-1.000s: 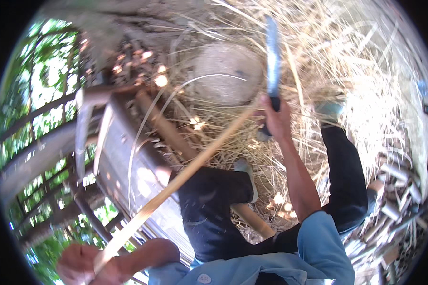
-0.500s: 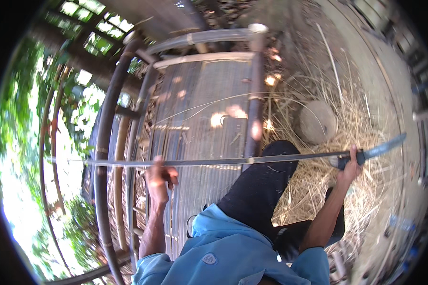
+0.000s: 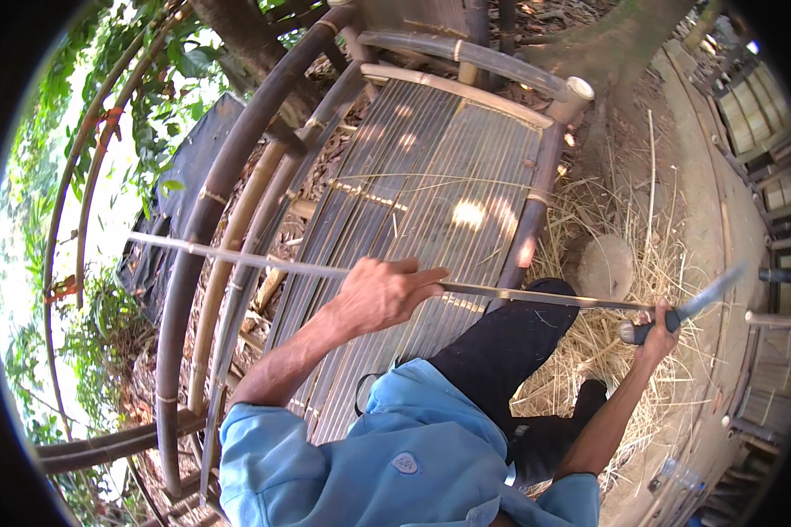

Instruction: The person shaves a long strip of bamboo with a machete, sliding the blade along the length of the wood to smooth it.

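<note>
Your right hand [image 3: 659, 335] is wrapped round the black handle of a knife with a curved, blue-grey metal blade [image 3: 714, 291], the blade pointing outward, away from your body; your thumb side also meets the end of a long, narrow, dark-and-pale plant strip [image 3: 518, 293]. To the left of that grip, your left hand [image 3: 385, 293] is bent over the strip near its middle, holding it, though how tightly you cannot tell from here. Half a second ago that hand was farther out along the strip, with looser fingers; it now sits nearer the knife, so less length lies between your two hands and more trails free past the left one. The strip crosses above your black trousers [image 3: 492, 351] and, under the left grip, above a brown bench of split-bamboo slats [image 3: 488, 162]. Just beyond the right grip, on its inner side, stands a round, pale wooden block [image 3: 606, 265] amid straw-coloured shavings [image 3: 545, 388]. Below and between both grips, your light-blue shirt [image 3: 343, 483] bears a small pale badge [image 3: 405, 463], its mark too small to read; no other writing is legible.
</note>
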The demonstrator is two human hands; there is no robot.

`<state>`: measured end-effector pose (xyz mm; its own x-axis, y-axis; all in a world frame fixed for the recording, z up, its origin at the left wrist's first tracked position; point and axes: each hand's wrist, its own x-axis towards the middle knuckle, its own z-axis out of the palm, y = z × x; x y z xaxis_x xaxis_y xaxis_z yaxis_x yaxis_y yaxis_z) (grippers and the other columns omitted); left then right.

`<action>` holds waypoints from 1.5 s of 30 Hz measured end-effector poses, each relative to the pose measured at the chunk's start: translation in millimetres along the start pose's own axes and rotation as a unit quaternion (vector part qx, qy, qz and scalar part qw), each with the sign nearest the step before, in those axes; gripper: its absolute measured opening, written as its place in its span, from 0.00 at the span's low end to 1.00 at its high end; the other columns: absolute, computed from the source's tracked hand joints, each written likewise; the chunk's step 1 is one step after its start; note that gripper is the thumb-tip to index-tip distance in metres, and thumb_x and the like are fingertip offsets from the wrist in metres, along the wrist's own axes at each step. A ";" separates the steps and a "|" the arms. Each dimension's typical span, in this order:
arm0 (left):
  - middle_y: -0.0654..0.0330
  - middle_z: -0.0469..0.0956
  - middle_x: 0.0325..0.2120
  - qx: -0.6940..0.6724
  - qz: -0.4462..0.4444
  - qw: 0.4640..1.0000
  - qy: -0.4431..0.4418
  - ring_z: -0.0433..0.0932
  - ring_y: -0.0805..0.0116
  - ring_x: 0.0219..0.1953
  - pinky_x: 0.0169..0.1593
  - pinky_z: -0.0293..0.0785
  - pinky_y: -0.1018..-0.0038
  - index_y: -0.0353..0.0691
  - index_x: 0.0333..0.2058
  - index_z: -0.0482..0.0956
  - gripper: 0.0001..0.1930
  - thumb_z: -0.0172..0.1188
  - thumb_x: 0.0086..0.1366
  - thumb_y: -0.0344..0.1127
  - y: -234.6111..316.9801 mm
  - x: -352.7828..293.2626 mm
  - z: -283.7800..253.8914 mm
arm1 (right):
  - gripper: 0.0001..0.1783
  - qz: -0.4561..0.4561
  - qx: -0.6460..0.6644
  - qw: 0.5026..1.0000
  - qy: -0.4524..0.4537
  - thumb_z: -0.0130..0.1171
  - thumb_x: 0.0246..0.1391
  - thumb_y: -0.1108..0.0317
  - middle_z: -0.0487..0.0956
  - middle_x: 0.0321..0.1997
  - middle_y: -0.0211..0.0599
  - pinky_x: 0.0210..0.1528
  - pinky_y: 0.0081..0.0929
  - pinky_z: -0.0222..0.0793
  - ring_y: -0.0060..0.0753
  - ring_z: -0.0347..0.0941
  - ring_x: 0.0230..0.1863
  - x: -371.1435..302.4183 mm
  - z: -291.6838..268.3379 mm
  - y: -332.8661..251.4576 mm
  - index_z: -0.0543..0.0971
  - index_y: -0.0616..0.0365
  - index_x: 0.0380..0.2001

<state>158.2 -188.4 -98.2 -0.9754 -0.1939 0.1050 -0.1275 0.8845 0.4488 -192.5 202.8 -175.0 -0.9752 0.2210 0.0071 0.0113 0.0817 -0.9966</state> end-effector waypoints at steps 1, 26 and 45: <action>0.59 0.76 0.20 -0.007 -0.011 1.000 -0.005 0.77 0.61 0.16 0.18 0.71 0.66 0.47 0.52 0.81 0.18 0.58 0.71 0.48 -0.1 -3.2 -8.2 | 0.15 0.004 -0.002 1.000 -0.018 0.70 0.58 0.65 0.81 0.37 0.36 0.25 0.22 0.78 0.27 0.79 0.31 -10.6 11.6 -12.4 0.76 0.60 0.42; 0.41 0.80 0.23 0.101 -0.482 0.846 0.205 0.82 0.40 0.29 0.34 0.77 0.49 0.47 0.51 0.84 0.18 0.51 0.73 0.48 -146.9 -86.3 14.5 | 0.14 0.028 -0.213 0.918 -0.332 0.73 0.50 0.69 0.80 0.21 0.31 0.20 0.24 0.72 0.22 0.76 0.18 -131.4 124.3 30.9 0.78 0.63 0.33; 0.39 0.80 0.26 0.095 -0.478 0.847 0.211 0.82 0.38 0.32 0.37 0.77 0.48 0.45 0.47 0.85 0.18 0.52 0.72 0.47 -181.0 -53.2 15.3 | 0.15 0.039 -0.248 0.911 -0.327 0.74 0.48 0.69 0.80 0.22 0.35 0.20 0.25 0.71 0.23 0.75 0.17 -132.2 133.2 38.4 0.78 0.65 0.32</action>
<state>230.3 -331.7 -198.5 -0.2632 -0.9596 0.0998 -0.8892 0.2814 0.3606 -92.6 47.2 -225.2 -0.8885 -0.3677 -0.2744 0.0270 0.5551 -0.8313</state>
